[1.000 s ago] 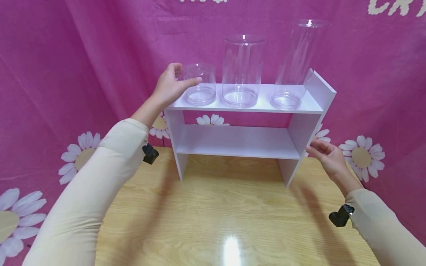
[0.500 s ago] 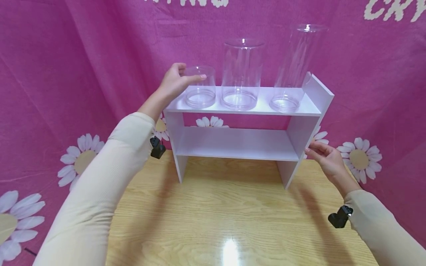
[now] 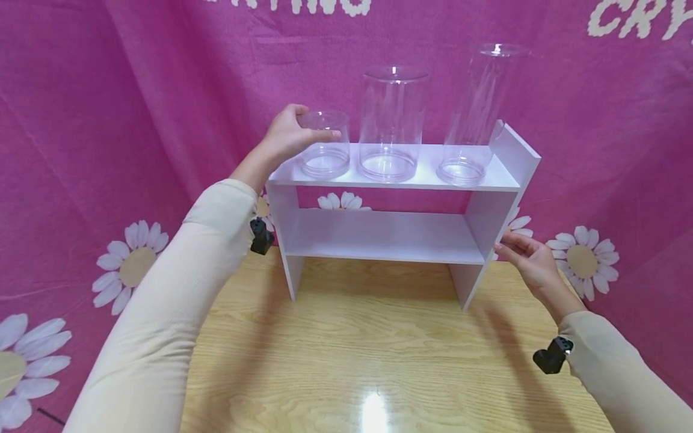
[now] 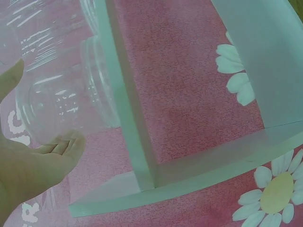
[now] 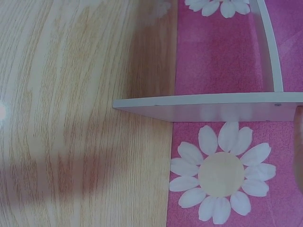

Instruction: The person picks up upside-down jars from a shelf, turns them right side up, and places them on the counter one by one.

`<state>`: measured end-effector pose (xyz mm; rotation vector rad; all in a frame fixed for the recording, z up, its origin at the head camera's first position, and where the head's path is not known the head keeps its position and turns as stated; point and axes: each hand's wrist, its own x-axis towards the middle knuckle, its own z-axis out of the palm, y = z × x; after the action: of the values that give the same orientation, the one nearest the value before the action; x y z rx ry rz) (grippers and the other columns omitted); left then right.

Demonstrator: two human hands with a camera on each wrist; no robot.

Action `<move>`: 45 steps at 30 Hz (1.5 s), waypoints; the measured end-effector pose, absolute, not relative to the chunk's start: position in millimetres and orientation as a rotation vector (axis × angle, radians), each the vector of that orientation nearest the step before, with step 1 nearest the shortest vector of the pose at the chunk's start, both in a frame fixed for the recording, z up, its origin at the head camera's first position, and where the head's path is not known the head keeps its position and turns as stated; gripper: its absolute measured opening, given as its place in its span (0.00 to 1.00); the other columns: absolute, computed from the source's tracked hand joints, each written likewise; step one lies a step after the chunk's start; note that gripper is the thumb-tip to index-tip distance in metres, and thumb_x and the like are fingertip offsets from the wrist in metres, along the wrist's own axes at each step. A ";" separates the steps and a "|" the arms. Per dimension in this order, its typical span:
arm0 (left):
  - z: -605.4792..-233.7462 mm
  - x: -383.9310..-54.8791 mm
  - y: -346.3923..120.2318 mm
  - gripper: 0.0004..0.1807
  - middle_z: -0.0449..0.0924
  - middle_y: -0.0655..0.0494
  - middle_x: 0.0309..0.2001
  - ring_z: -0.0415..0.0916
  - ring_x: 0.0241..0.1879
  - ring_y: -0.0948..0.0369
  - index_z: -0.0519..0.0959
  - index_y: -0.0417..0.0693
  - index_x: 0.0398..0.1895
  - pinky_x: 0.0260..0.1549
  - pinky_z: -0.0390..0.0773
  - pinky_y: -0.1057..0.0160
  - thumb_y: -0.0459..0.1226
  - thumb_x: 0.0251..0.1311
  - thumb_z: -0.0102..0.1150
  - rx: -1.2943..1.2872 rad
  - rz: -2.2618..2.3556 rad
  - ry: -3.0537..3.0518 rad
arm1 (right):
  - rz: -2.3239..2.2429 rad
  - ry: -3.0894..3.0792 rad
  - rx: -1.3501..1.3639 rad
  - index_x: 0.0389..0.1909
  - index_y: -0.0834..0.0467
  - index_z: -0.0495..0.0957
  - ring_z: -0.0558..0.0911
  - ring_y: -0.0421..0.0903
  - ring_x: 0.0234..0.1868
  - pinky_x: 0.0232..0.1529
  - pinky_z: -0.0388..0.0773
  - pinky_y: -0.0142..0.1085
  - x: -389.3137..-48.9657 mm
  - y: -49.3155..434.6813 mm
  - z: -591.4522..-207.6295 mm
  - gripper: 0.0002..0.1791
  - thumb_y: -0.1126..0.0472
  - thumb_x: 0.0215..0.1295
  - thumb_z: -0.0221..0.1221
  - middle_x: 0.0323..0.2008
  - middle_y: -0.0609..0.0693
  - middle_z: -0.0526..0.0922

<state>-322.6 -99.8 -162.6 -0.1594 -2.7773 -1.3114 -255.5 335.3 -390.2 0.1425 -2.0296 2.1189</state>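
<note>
Three clear cylinder jars of rising height stand upright on the top board of a white two-tier shelf (image 3: pixel 384 240). My left hand (image 3: pixel 289 135) is round the short jar (image 3: pixel 325 159) at the left end, thumb across its front and fingers at its far left side. In the left wrist view the fingers of my left hand (image 4: pixel 42 161) curve beside the short jar (image 4: pixel 66 104). To its right stand the medium jar (image 3: pixel 390 120) and the tall, narrow jar (image 3: pixel 473 120). My right hand (image 3: pixel 533 261) touches the shelf's right side panel with loosely bent fingers; little of it shows in the right wrist view.
The shelf stands on a light wooden table (image 3: pixel 335 343). A pink cloth (image 3: pixel 178 108) with white daisies and lettering hangs behind and at both sides. At the shelf's upper right, an end panel (image 3: pixel 514 153) rises beside the tall jar.
My left hand has moved right onto the short jar, and its thumb has come farther across the front. The right hand stays at the side panel. The head view has tilted slightly up.
</note>
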 end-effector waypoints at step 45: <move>-142.1 -242.6 -115.1 0.46 0.67 0.50 0.67 0.66 0.65 0.57 0.62 0.47 0.70 0.66 0.70 0.56 0.55 0.49 0.67 -0.394 -1.292 -2.771 | 2.050 -2.129 0.075 0.34 0.39 0.82 0.80 0.23 0.32 0.36 0.77 0.14 -251.6 336.0 -389.9 0.14 0.66 0.62 0.62 0.29 0.29 0.84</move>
<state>-242.6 -115.1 -142.1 -0.3937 -2.7708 -1.2924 -251.6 336.0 -389.9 0.0751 -2.1285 2.0497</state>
